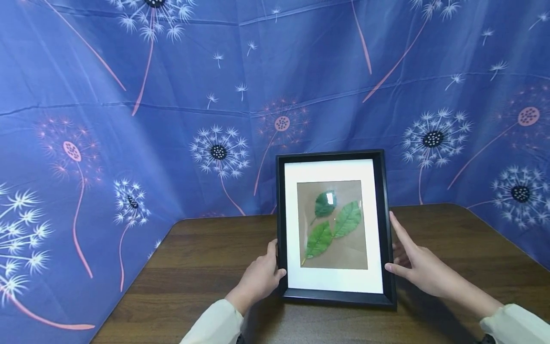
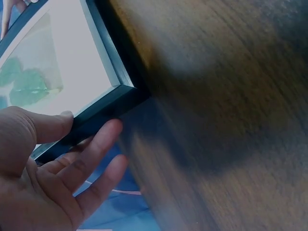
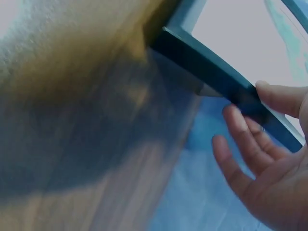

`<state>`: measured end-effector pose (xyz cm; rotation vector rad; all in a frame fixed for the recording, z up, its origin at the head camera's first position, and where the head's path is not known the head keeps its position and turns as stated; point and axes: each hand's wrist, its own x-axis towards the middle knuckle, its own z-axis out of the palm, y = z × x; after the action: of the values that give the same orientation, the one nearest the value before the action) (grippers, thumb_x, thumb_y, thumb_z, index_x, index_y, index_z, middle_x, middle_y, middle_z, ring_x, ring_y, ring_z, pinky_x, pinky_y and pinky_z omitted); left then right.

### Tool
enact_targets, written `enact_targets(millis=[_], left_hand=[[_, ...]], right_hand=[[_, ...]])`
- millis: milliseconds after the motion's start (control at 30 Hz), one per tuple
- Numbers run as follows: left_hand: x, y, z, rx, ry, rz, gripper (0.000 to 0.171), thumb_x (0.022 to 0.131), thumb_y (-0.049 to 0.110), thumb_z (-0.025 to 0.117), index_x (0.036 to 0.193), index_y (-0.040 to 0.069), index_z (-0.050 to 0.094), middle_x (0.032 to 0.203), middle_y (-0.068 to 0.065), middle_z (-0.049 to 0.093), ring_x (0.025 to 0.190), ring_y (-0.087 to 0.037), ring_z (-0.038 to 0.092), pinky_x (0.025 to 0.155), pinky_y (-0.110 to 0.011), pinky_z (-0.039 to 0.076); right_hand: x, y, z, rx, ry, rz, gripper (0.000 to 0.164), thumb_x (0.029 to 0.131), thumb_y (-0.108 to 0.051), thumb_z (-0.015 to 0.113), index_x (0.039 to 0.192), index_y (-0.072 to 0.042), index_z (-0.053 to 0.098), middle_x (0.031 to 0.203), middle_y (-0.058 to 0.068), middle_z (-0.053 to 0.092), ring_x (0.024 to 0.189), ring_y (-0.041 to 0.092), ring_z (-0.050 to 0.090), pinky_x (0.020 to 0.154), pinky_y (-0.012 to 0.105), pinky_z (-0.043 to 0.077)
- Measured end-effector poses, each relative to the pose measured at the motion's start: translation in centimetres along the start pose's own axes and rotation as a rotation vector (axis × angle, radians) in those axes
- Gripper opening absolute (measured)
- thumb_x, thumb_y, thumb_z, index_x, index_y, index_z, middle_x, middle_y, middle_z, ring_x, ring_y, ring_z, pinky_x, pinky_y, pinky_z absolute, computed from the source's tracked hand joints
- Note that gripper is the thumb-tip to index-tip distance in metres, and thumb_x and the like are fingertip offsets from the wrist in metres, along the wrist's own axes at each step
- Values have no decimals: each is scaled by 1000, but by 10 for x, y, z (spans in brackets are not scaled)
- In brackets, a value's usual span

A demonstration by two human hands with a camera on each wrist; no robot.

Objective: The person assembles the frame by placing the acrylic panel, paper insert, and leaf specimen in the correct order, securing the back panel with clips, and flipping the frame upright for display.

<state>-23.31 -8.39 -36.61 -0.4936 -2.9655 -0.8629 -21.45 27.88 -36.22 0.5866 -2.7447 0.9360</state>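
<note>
A black picture frame (image 1: 339, 297) with a white mat (image 1: 335, 281) stands nearly upright, facing me in the head view. Behind its glass are several green leaves (image 1: 320, 240) on a brownish backing. My left hand (image 1: 258, 278) holds the left side low down, thumb on the front edge; the left wrist view shows the fingers of that hand (image 2: 43, 180) along the outer side and back. Opposite it, my right hand (image 1: 423, 270) grips the right side, thumb in front, as the right wrist view of the hand (image 3: 274, 180) also shows. Whether the bottom edge touches the table cannot be told.
A dark brown wooden table (image 1: 193, 267) lies under the frame. Behind it and along both sides hangs a blue cloth (image 1: 172, 143) printed with white and pink dandelions. The frame casts a shadow on the wood.
</note>
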Motion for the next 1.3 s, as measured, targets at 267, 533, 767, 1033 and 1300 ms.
enact_targets(millis=[267,533,767,1033,1300], left_hand=[[-6,-3,2,-37,-61,21,91,96,10,71,161,2,8,95,-19,72,61,-17,61,64,-38,52],[-8,-4,9,-55,-100,8,114,87,4,80,162,8,-5,89,-20,70,65,-17,61,72,-40,55],[-6,-2,17,-48,-69,-19,118,83,2,83,162,8,-4,91,-25,69,73,-24,66,79,-49,57],[1,1,21,-115,-53,-36,116,84,-2,80,162,10,-5,95,-26,68,79,-26,67,81,-50,56],[8,1,23,-164,-45,-33,116,86,-5,77,163,13,-8,102,-27,69,81,-26,67,80,-49,56]], right_hand=[[-17,7,15,120,-225,119,123,93,-15,75,156,-19,-29,131,45,49,98,44,68,75,53,58],[-28,18,29,149,-269,171,131,84,-5,82,158,-16,-25,108,14,66,73,16,56,60,27,46],[-24,17,31,102,-228,177,131,82,-2,82,159,-15,-23,103,12,69,76,17,59,61,28,49],[-16,21,29,40,-198,199,132,80,-1,83,160,-16,-21,99,8,69,78,17,61,63,32,50],[-9,23,27,-15,-172,181,132,79,-3,85,160,-16,-19,106,16,70,89,25,65,70,45,54]])
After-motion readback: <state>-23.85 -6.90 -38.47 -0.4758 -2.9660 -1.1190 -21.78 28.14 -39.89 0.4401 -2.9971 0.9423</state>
